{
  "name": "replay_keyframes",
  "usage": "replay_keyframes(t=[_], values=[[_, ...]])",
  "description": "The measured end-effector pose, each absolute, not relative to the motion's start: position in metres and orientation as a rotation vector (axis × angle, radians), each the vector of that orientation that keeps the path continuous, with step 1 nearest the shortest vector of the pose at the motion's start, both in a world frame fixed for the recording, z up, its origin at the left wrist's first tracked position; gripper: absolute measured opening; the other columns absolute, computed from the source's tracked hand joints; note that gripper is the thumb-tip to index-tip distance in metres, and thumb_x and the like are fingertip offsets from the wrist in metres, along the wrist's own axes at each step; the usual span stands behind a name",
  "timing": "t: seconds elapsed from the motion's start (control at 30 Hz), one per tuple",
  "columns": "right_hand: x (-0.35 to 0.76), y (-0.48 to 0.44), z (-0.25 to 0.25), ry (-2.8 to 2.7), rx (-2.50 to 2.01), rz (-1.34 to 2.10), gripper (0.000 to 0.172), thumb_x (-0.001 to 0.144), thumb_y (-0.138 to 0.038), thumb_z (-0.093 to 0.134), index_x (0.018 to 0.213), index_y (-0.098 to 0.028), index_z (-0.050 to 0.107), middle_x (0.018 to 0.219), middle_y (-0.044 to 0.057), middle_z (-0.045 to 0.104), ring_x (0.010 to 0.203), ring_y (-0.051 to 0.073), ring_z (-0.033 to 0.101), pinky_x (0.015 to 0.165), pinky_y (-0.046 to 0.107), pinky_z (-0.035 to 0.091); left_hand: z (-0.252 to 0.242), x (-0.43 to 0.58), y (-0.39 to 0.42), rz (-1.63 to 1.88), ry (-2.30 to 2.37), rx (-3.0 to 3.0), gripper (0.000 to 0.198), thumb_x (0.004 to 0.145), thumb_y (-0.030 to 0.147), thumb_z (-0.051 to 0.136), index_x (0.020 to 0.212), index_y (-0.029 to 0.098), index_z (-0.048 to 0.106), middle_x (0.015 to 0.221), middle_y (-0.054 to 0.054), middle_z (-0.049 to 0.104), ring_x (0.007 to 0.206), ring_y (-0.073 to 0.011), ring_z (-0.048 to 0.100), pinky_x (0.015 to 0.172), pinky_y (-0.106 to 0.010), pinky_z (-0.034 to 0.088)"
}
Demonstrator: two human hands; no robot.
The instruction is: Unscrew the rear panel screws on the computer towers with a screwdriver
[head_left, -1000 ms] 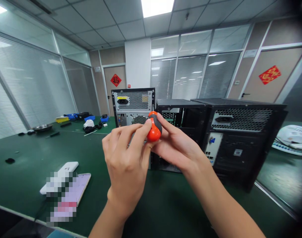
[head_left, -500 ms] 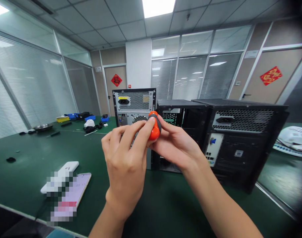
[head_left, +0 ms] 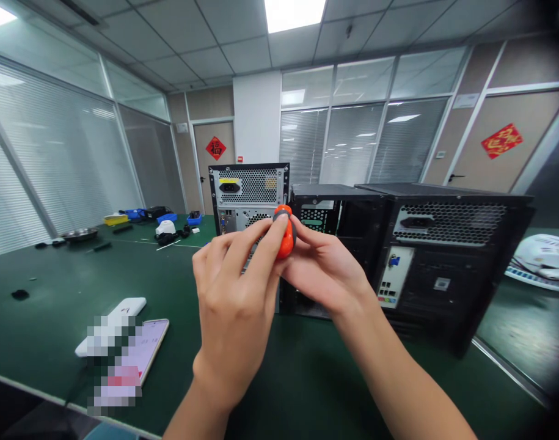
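Note:
An orange and grey screwdriver handle (head_left: 285, 243) is gripped at the centre of the view, its shaft and tip hidden from me. My left hand (head_left: 236, 284) is closed around its left side, thumb or finger pressed along the grip. From the right, my right hand (head_left: 322, 263) also closes on the handle. Directly behind the hands stands a computer case (head_left: 249, 184) with its silver rear panel facing me, partly covered by my fingers. Whether the screwdriver touches the case cannot be seen.
To the right are an open black case (head_left: 359, 229) and another black case (head_left: 448, 275). A phone (head_left: 153, 342) and a white device (head_left: 127, 308) lie front left on the green table (head_left: 137, 275). Blue trays (head_left: 168, 218) and a metal bowl (head_left: 80, 234) sit further back.
Both hands stay on the screwdriver. My left hand has shifted and turned slightly to the right, and my right forearm has moved a little left. The cases have not moved.

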State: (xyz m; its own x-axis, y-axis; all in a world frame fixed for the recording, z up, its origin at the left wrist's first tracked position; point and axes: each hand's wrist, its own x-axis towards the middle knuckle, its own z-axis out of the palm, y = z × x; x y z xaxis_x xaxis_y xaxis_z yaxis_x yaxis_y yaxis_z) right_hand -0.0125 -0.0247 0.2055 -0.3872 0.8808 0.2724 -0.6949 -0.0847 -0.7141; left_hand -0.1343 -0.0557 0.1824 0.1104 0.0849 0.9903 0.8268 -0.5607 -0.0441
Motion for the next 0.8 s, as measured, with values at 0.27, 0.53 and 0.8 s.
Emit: replay_keyframes(t=[0.27,0.53,0.8], values=[[-0.018,-0.026,0.207,-0.946,-0.286,1.743,0.028,0.091,-0.024,0.04,0.077,-0.018,0.064,0.079,0.001,0.063,0.069,0.01,0.054,0.068,0.024,0.047,0.183,-0.13,-0.052,-1.666,-0.917,-1.731,0.04,0.079,0.031,0.062,0.118,0.023,0.054,0.107,-0.007,0.065,0.096,-0.0203,0.06,0.084,-0.034,0.045],[-0.022,-0.026,0.206,-0.936,-0.237,1.723,0.027,0.09,-0.022,0.04,0.081,-0.019,0.066,0.085,-0.001,0.066,0.067,0.009,0.055,0.073,0.023,0.049,0.181,-0.123,-0.044,-1.872,-0.969,-1.574,0.041,0.072,0.044,0.068,0.099,0.016,0.054,0.087,-0.005,0.062,0.077,-0.0171,0.06,0.073,-0.032,0.048],[-0.025,-0.024,0.201,-0.911,-0.246,1.685,0.023,0.088,-0.024,0.042,0.084,-0.02,0.064,0.101,0.002,0.066,0.096,0.014,0.06,0.09,0.033,0.05,0.177,-0.113,-0.036,-1.894,-0.911,-1.528,0.039,0.073,0.046,0.066,0.096,0.017,0.053,0.084,-0.004,0.061,0.075,-0.0151,0.059,0.07,-0.028,0.047]])
